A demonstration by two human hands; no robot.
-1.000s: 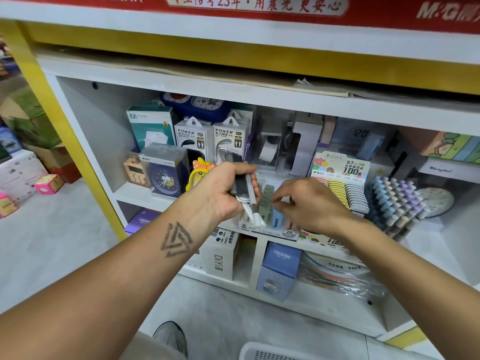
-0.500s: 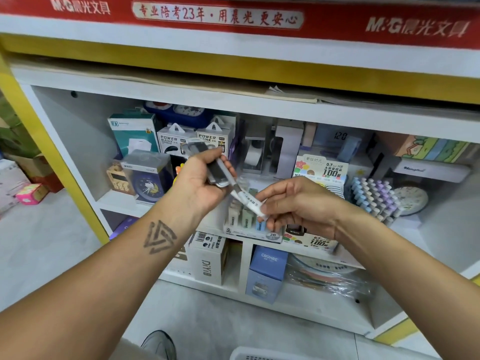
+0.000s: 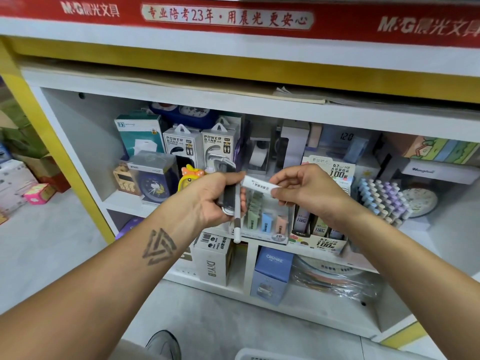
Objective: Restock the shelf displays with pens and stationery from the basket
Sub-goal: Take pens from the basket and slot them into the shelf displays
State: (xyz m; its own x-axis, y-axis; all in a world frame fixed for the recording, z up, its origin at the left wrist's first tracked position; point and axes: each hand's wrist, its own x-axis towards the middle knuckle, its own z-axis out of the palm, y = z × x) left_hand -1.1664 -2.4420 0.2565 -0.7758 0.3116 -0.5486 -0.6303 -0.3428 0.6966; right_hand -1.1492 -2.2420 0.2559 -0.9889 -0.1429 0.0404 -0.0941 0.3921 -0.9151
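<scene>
**Stationery shelf, mid-restock**

Setting: white shelving unit (image 3: 259, 110) with yellow frame and a red printed banner (image 3: 233, 16) above; pale grey floor (image 3: 52, 255) below. Stacked cardboard cartons (image 3: 23, 172) stood on the floor at far left. On the upper shelf: two white power-bank boxes (image 3: 200, 144), a blue alarm clock in a clear case (image 3: 153, 175), a clear display tray of pastel lead cases (image 3: 265, 219), and a rack of pastel-capped pens (image 3: 384, 198). The rim of a white plastic basket (image 3: 249, 354) showed at the bottom edge.

Hands: left hand (image 3: 215, 198) was closed around a dark flat case (image 3: 228, 193) and a slim white pen (image 3: 237, 216) hanging tip-down. Right hand (image 3: 306, 190) pinched a small white rectangular box (image 3: 259, 184), held level in front of the tray.

Change: half a second before, the white box sat lower, nearer the tray; it had since risen and turned level between the hands.
</scene>
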